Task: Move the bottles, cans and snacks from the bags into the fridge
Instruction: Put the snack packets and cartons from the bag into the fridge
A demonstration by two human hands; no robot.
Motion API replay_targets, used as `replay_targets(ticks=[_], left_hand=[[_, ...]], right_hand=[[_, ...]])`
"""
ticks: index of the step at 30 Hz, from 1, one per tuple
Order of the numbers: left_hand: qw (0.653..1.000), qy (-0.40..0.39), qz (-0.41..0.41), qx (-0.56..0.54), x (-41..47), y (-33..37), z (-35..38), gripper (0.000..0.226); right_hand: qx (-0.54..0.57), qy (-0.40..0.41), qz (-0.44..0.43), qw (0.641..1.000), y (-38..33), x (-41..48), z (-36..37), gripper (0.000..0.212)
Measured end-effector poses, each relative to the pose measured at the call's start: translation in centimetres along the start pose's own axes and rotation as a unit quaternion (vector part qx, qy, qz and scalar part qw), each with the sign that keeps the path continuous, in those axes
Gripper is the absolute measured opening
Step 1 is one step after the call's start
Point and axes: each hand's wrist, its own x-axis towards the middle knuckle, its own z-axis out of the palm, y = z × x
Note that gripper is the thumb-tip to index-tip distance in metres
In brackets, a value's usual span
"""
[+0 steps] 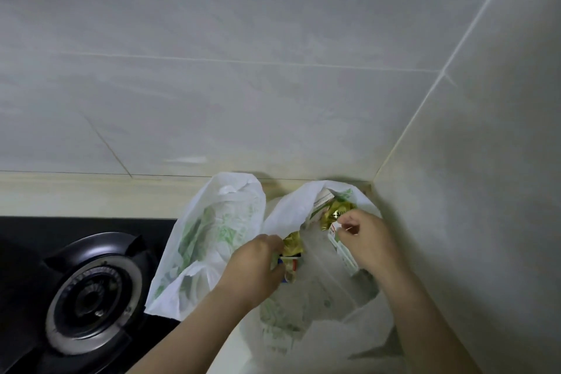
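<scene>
Two white plastic bags with green print stand on the counter in the corner. The left bag (pixel 212 240) leans over the hob's edge. The right bag (pixel 303 307) is open, and both my hands are in its mouth. My left hand (pixel 258 264) grips a gold and blue snack packet (pixel 292 255). My right hand (pixel 364 240) pinches a white and green carton (pixel 343 249) near its top. Another gold packet (pixel 338 212) and a second carton (pixel 321 199) show deeper in the bag. The fridge is not in view.
A black gas hob with a round burner (pixel 91 291) fills the lower left. Tiled walls (pixel 273 70) close in behind and on the right, meeting at a corner (pixel 372 182) just behind the bags. A pale counter strip (pixel 76 197) runs along the back wall.
</scene>
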Motion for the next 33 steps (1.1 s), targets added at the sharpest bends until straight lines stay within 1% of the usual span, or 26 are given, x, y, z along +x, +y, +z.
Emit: replay_targets(ticks=[4, 8, 11, 12, 14, 15, 17, 21, 23, 25, 28, 30, 33], left_hand=[[1.000, -0.004, -0.005, 0.012, 2.2, -1.1, 0.7, 0.034], [1.000, -0.002, 0.010, 0.016, 3.8, -1.7, 1.3, 0.039], [0.999, 0.010, 0.025, 0.026, 5.0, -2.2, 2.1, 0.039], [0.999, 0.011, 0.028, 0.028, 5.3, -2.4, 2.3, 0.038], [0.999, 0.008, 0.034, 0.033, 6.0, -2.9, 2.6, 0.036], [0.999, 0.005, 0.038, 0.035, 6.3, -3.2, 2.7, 0.037], [0.999, -0.004, 0.042, 0.032, 6.8, -3.7, 2.7, 0.039], [0.997, -0.026, 0.060, 0.037, 7.6, -4.4, 2.7, 0.041], [0.997, -0.035, 0.065, 0.038, 7.9, -4.6, 2.9, 0.037], [0.996, -0.039, 0.067, 0.048, 8.0, -4.8, 3.2, 0.026], [0.997, -0.033, 0.057, 0.048, 8.0, -4.8, 3.5, 0.015], [0.997, -0.019, 0.066, 0.043, 7.9, -4.8, 3.6, 0.012], [0.995, -0.010, 0.091, 0.046, 7.7, -4.5, 3.7, 0.008]], right_hand=[[-0.036, -0.007, -0.020, 0.999, -0.3, 2.1, 0.6, 0.020], [-0.023, 0.015, -0.026, 0.999, 0.1, 4.0, 1.0, 0.024], [-0.034, -0.001, -0.022, 0.999, 0.7, 5.2, 1.3, 0.029], [-0.037, -0.012, -0.017, 0.999, 0.8, 5.6, 1.3, 0.028], [-0.061, -0.033, -0.008, 0.998, 1.2, 6.3, 1.5, 0.015], [-0.082, -0.043, -0.008, 0.996, 1.4, 6.6, 1.5, 0.012], [-0.108, -0.061, 0.000, 0.992, 1.8, 7.2, 1.7, 0.028], [-0.139, -0.076, 0.016, 0.987, 2.6, 8.6, 2.1, 0.032], [-0.151, -0.078, 0.027, 0.985, 2.9, 9.2, 2.5, 0.035], [-0.159, -0.068, 0.033, 0.984, 3.2, 9.5, 2.9, 0.035], [-0.166, -0.056, 0.041, 0.984, 3.4, 9.5, 3.1, 0.029], [-0.163, -0.057, 0.014, 0.985, 3.4, 9.2, 2.9, 0.025], [-0.131, -0.024, -0.020, 0.991, 3.0, 8.4, 2.1, 0.021]])
